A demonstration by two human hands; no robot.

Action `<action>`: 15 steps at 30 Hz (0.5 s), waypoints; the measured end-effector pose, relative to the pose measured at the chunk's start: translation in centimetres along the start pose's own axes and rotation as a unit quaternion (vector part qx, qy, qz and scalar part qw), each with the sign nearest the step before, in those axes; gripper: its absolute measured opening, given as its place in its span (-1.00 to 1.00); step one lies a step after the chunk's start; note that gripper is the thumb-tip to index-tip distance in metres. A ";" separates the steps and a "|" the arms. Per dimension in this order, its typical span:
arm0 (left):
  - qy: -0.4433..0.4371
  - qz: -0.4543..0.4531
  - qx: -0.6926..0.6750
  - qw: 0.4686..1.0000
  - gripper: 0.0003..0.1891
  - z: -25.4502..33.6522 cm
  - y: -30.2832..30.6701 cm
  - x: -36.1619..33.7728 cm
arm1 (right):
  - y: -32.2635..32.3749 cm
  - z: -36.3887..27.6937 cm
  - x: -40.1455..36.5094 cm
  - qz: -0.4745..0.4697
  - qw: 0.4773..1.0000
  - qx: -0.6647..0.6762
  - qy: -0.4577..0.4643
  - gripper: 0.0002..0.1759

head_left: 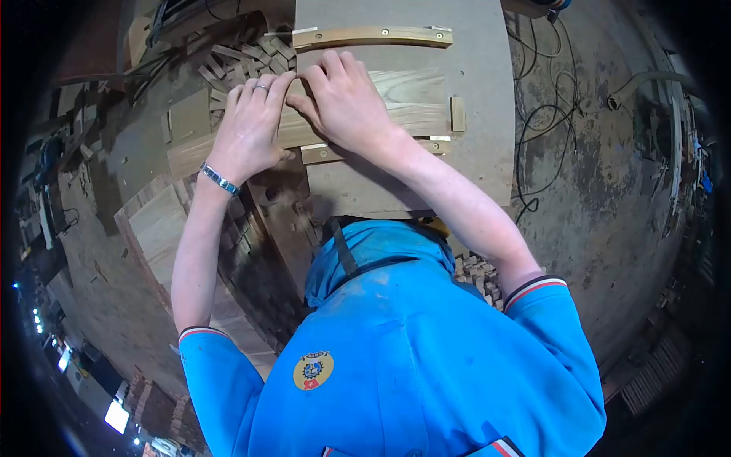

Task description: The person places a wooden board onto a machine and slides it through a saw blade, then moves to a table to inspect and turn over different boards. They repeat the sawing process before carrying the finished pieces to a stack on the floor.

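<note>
A pale wooden board (415,95) with streaked grain lies across the grey worktop (481,61), reaching out past its left edge. My left hand (253,126) wraps over the overhanging part, fingers toward the far edge and thumb at the near side. Beside it, my right hand (346,103) is on the board with bent fingers at its far edge; the thumb points toward my left hand. Beyond the board, a screwed-down wooden strip (365,36) crosses the worktop. A second strip (430,148) runs along the near side, partly hidden by my right forearm. A small wooden block (458,114) sits by the board's right end.
Many small wood offcuts (255,57) are piled at the far left. Larger boards (156,228) stand left of me, below my left forearm. Black cables (560,114) lie on the floor to the right. More offcuts (478,274) show beside my right hip.
</note>
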State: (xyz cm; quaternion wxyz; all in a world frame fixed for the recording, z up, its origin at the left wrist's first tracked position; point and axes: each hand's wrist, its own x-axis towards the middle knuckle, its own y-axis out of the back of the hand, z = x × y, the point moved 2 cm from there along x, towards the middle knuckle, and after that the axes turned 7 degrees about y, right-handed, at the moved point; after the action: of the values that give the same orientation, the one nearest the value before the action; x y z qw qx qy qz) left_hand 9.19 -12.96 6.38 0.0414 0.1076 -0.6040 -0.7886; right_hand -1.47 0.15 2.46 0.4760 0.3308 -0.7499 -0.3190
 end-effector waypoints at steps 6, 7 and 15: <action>0.023 0.100 -0.109 0.989 0.11 -4.3 2.4 -2.6 | 0.0 0.1 -0.6 -0.013 1.000 -0.009 -0.007 -0.56; 0.131 0.129 -0.081 0.980 0.01 -6.3 2.7 -4.2 | -0.1 0.0 -0.6 -0.017 1.000 -0.012 -0.012 -0.56; 0.426 0.193 -0.085 0.880 -0.27 -10.3 -2.7 -9.1 | 1.1 1.0 -1.3 -0.017 1.000 -0.006 -0.004 -0.57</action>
State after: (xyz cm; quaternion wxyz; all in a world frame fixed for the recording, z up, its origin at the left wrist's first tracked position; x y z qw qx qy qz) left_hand 20.48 -20.22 2.31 0.4553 0.3109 -0.4672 -0.6912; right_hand -2.19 2.00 2.38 0.4693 0.3389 -0.7444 -0.3330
